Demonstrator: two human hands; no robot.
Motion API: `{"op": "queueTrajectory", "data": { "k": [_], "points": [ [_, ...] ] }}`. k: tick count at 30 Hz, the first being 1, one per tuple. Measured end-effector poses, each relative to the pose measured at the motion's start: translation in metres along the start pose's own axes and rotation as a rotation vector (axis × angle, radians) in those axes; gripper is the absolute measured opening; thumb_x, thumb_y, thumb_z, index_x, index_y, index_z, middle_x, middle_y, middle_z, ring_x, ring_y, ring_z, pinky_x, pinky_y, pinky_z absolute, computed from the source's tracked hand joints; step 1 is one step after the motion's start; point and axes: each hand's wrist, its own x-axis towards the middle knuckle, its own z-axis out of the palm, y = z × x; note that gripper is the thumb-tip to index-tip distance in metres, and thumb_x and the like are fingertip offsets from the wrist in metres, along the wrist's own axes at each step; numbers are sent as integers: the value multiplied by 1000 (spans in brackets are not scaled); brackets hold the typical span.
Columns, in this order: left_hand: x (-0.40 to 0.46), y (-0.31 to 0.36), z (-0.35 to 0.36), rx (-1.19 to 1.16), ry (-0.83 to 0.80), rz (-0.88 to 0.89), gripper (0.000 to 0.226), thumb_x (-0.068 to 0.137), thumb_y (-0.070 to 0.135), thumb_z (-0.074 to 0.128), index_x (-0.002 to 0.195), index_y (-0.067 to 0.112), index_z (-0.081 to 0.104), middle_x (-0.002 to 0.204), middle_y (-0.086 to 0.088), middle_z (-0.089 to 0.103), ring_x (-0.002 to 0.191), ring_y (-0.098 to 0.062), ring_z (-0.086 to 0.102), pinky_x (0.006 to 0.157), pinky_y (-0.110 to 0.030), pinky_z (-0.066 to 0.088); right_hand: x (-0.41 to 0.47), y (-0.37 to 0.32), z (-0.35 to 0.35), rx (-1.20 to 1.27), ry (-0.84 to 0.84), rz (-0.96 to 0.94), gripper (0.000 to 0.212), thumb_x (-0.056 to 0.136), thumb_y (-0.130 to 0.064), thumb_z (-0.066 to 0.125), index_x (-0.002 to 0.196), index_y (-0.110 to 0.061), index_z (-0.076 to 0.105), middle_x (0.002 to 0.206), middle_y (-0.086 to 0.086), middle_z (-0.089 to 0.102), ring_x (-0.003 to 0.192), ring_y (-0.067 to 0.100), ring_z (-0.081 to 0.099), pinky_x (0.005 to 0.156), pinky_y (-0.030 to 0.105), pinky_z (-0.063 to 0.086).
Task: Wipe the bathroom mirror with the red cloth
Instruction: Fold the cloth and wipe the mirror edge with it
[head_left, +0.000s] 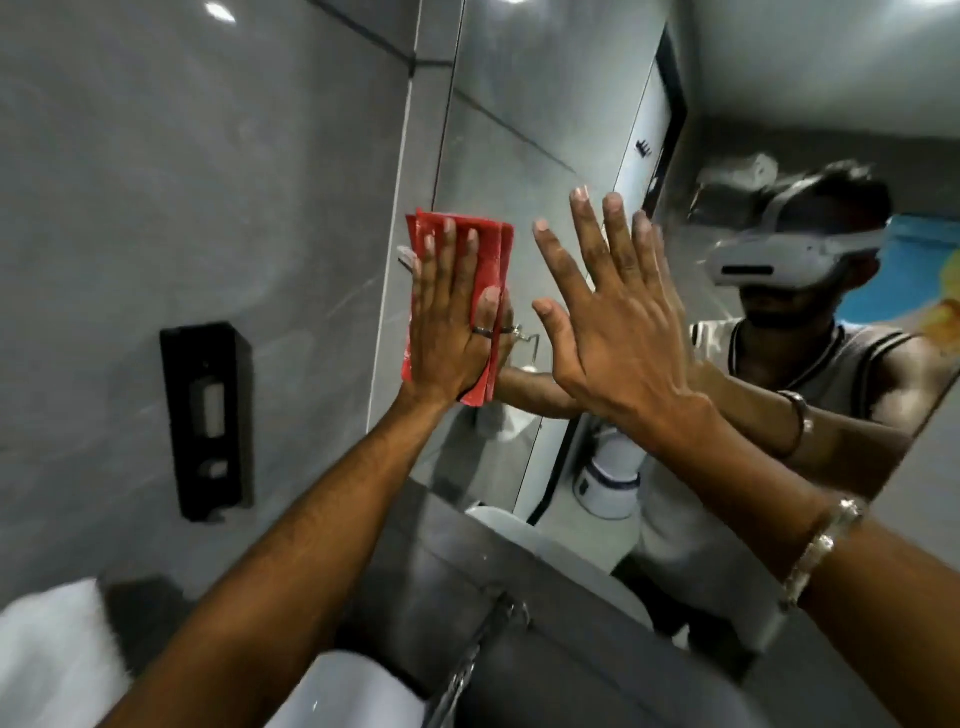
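Note:
The bathroom mirror (519, 130) fills the upper right of the head view and reflects a person with a white headset. My left hand (449, 317) lies flat with its fingers spread and presses a folded red cloth (491, 260) against the glass near the mirror's left edge. A ring sits on its thumb. My right hand (613, 322) is open, its fingers apart, with the palm flat on or very near the mirror just to the right of the cloth. It holds nothing. A bracelet is on my right wrist.
A black box-shaped fixture (208, 421) hangs on the grey tiled wall (182, 182) left of the mirror. Below lie a white basin (343, 691) and a metal tap (467, 670). A white blurred object (52, 654) sits at the bottom left.

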Motion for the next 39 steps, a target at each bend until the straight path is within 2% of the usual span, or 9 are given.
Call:
{"op": "queueTrajectory", "data": {
  "k": [7, 13, 17, 21, 25, 29, 33, 36, 39],
  "points": [
    [-152, -55, 30, -34, -43, -104, 65, 107, 55, 10, 163, 25, 1, 170, -23, 13, 161, -33, 3, 126, -67, 12, -105, -13, 26, 81, -102, 23, 64, 107, -49, 21, 164, -20, 24, 174, 13, 2, 162, 32, -4, 132, 47, -6],
    [-171, -38, 38, -38, -14, -235, 78, 105, 56, 6, 160, 3, 22, 171, -22, 15, 160, -39, 9, 129, -64, 8, -163, 3, 28, 80, -27, -38, 60, 109, -50, 21, 163, -23, 22, 174, 3, -7, 163, 28, -6, 132, 42, -9],
    [-185, 13, 48, -60, 34, -235, 72, 108, 50, 10, 158, 2, 24, 169, -17, 14, 159, -35, 9, 127, -66, 13, -191, 28, 14, -31, -55, 6, 60, 108, -49, 25, 163, -25, 16, 174, 11, 4, 163, 30, -3, 132, 45, -7],
    [-212, 93, 75, 80, 46, -110, 60, 103, 28, 57, 152, -1, 42, 163, -25, 32, 154, -45, 26, 120, -68, 30, -216, 57, -13, -78, -82, 106, 61, 108, -48, 21, 162, -21, 16, 173, 13, 4, 162, 28, -11, 131, 56, 5],
    [-235, 185, 95, 25, -14, -50, 63, 103, 40, 44, 156, 7, 38, 167, -20, 25, 156, -43, 21, 120, -67, 29, -243, 91, -44, -156, -92, 235, 64, 106, -45, 28, 163, -16, 25, 173, 15, 9, 160, 24, -8, 130, 51, -2],
    [-247, 262, 105, -86, -95, 142, 63, 108, 43, 24, 164, 20, 10, 174, -5, -1, 161, -32, 2, 123, -66, 19, -268, 122, -78, -240, -109, 364, 67, 103, -43, 33, 163, -17, 18, 172, 15, 6, 159, 22, -9, 129, 48, -8],
    [-218, 289, 106, 27, -147, 152, 56, 106, 38, 35, 159, 18, 34, 171, -14, 18, 161, -36, 6, 126, -65, 18, -253, 160, -103, -270, -48, 427, 69, 102, -46, 32, 164, -20, 13, 173, 9, -4, 160, 21, -20, 130, 46, -13],
    [-145, 311, 95, -30, -100, 162, 70, 105, 42, 42, 164, 17, 13, 173, -15, 0, 160, -37, -8, 128, -59, -10, -229, 178, -116, -247, 31, 432, 69, 103, -46, 29, 165, -27, 5, 174, 3, -14, 162, 22, -16, 131, 46, -8],
    [-24, 354, 66, -145, -18, 227, 74, 107, 45, 37, 164, 19, -2, 173, -10, -15, 160, -34, -14, 127, -61, -14, -195, 197, -132, -216, 112, 417, 71, 103, -46, 29, 163, -36, -7, 173, -3, -21, 162, 21, -15, 131, 46, -6]
  ]
}}
